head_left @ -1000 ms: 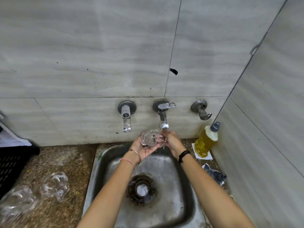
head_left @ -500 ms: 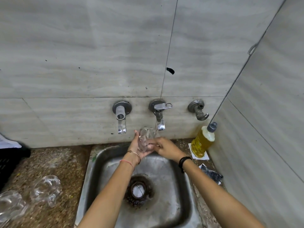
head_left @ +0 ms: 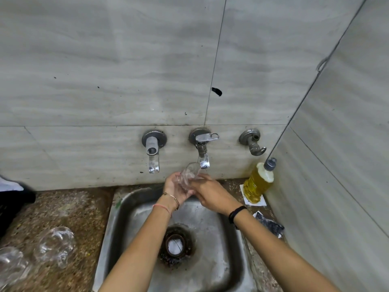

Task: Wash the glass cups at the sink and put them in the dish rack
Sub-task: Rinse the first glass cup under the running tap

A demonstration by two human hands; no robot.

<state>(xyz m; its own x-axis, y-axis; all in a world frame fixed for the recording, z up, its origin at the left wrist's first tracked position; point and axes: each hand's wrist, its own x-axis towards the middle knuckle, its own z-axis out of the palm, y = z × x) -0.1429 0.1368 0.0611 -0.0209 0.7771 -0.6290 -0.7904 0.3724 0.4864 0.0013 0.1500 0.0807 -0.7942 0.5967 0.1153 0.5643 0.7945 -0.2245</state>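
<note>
1. Both arms stretched forward; left hand (head_left: 173,187), fingers curled round the clear glass cup (head_left: 188,175); right hand (head_left: 211,194), fingers clamped on its side.
2. Cup tilted at the steel sink's (head_left: 109,225) twelve o'clock, under the chrome tap (head_left: 203,158).

- sink (head_left: 117,218) set in counter (head_left: 84,211); drain (head_left: 175,245) at sink's middle
- on the wall behind sink, in a row: left tap (head_left: 153,152), middle tap (head_left: 203,148), right tap (head_left: 253,144)
- held cup (head_left: 188,174) above sink's back edge, just under middle tap, gripped between left hand (head_left: 174,187) and right hand (head_left: 208,191)
- first loose cup (head_left: 55,245) on counter left of sink; second loose cup (head_left: 11,265) further left
- crate (head_left: 12,205) far left of sink
- bottle (head_left: 259,182) by sink's back right corner
- packet (head_left: 269,225) right of sink
</note>
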